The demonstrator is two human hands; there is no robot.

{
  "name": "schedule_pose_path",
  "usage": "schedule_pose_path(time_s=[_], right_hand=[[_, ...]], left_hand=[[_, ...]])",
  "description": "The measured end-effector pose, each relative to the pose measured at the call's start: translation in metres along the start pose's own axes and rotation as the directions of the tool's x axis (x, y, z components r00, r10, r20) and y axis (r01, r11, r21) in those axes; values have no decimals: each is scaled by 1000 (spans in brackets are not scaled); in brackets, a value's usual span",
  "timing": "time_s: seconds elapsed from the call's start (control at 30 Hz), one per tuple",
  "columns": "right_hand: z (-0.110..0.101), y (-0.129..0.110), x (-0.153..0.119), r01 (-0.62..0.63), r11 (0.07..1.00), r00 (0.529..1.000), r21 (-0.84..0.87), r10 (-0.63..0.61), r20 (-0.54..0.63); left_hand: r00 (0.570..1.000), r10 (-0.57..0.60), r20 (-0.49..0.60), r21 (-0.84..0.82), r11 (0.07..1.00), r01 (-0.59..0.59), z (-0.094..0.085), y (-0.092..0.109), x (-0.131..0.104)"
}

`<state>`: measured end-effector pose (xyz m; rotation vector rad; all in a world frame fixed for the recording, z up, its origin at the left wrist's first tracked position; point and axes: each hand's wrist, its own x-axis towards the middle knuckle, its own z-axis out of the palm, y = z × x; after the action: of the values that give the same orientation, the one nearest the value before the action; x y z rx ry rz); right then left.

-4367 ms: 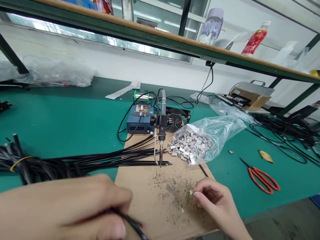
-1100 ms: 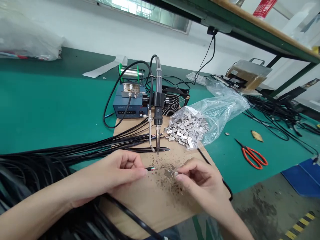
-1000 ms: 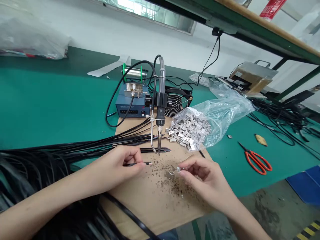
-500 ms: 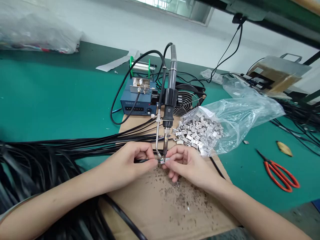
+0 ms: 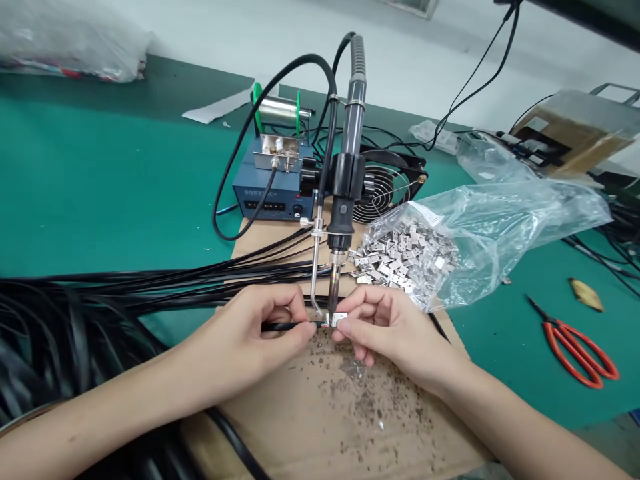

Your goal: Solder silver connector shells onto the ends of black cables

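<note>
My left hand (image 5: 273,333) is closed in a pinch around a black cable (image 5: 280,327), whose stripped end points right. Facing it, my right hand (image 5: 383,330) pinches a small silvery USB connector (image 5: 341,319) between thumb and forefinger. The cable's fine wires meet the connector's left end. A soldering iron (image 5: 342,220) stands clamped upright, its tip right at that joint. Beside the iron, a thin metal feed tube (image 5: 314,273) bends down toward the same spot. My fingers partly hide the connector.
A clear bag of metal connectors (image 5: 407,250) lies right of the iron. Behind are a blue solder station (image 5: 273,193), a solder wire spool (image 5: 279,110) and a fan (image 5: 383,193). Red-handled scissors (image 5: 580,347) lie right. Black cables (image 5: 85,333) pile left; stained cardboard (image 5: 300,413) lies below.
The view has shifted slightly closer and lower. Both hands keep their grips near the iron tip; the connector now shows its pale flat face more clearly.
</note>
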<state>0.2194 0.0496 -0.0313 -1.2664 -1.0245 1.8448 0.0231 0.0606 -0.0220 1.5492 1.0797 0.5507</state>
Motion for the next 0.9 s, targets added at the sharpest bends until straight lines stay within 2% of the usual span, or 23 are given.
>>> schedule_pose_path(time_s=[0.4,0.7,0.9], right_hand=[[1,-3,-2,-25,1000,1000,-13,25,-8],[0,-3,-2,-20,1000,1000,-18,20,8],[-2,-1,-2,-18,1000,1000,13,18,20]], left_hand=[[997,-79,3,-20,997,79,0,-1,0],[998,-53,-30,99,994,56,2,-4,-2],[999,-27,-31,70,997,29,1,-3,-5]])
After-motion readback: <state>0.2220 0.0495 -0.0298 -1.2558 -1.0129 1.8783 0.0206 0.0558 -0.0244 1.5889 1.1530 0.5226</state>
